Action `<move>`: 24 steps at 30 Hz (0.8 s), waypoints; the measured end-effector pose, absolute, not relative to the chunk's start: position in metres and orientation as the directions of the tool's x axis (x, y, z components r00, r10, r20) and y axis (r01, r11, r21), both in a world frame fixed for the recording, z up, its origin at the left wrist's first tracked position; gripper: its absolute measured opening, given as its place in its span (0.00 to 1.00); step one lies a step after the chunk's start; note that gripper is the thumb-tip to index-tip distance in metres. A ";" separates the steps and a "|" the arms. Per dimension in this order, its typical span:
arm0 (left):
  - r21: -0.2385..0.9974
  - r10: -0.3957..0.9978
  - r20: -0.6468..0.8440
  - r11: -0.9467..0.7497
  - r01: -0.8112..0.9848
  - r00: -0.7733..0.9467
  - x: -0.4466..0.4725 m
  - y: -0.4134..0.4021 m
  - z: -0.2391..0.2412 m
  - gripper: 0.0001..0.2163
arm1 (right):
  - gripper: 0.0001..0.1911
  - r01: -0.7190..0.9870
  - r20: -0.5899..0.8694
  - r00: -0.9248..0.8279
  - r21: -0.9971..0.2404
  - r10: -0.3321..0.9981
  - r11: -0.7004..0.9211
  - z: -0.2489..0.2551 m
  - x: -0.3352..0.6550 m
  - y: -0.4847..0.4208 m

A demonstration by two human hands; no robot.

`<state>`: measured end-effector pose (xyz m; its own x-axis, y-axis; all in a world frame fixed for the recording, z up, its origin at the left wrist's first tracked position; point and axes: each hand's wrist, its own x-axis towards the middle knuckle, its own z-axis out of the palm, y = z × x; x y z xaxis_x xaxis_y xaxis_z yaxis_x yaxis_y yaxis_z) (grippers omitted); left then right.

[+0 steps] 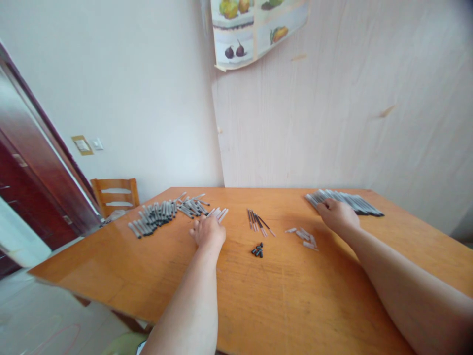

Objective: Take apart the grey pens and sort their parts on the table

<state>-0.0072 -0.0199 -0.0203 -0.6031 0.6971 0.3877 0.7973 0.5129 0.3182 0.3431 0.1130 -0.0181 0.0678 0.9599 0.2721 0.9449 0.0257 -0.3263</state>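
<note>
My left hand [209, 230] is low over the left half of the table, fingers bent downward. Just beyond it, and partly hidden by it, lie several clear pen barrels [220, 214]. My right hand [339, 215] reaches to the near left side of a row of grey, dark-ended pens [356, 203], its fingers curled against them. What either hand pinches is hidden. Between the hands lie thin dark pen refills [254, 220], a cluster of small black caps or plugs [257, 250] and short clear plastic pieces [306, 236].
A large group of grey pens with dark ends [157, 217] covers the left of the wooden table [258, 301]. Behind the left edge stands a wooden chair [115, 193]. The wall, carrying a fruit poster [254, 29], rises at the table's far edge.
</note>
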 end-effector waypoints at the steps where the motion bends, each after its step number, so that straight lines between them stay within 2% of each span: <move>1: 0.320 0.697 0.394 0.507 0.800 -0.599 -0.007 -0.020 -0.021 0.11 | 0.23 0.945 0.273 0.068 -0.325 0.960 0.025 -0.018 0.343 0.113; 5: 0.319 0.697 0.388 0.512 0.797 -0.603 -0.008 -0.019 -0.021 0.13 | 0.23 0.946 0.284 0.069 -0.324 0.956 0.028 -0.017 0.342 0.112; 16: 0.260 0.756 0.337 0.499 0.827 -0.562 -0.011 -0.014 -0.025 0.09 | 0.23 0.939 0.301 0.072 -0.343 0.951 0.037 -0.017 0.339 0.111; 20: 0.349 0.748 0.363 0.444 0.825 -0.556 -0.013 -0.010 -0.026 0.10 | 0.22 0.934 0.323 0.067 -0.354 0.944 0.055 -0.016 0.338 0.110; 24: 0.556 0.742 0.391 0.282 0.782 -0.545 -0.015 -0.005 -0.027 0.12 | 0.23 0.931 0.332 0.052 -0.358 0.942 0.075 -0.013 0.334 0.108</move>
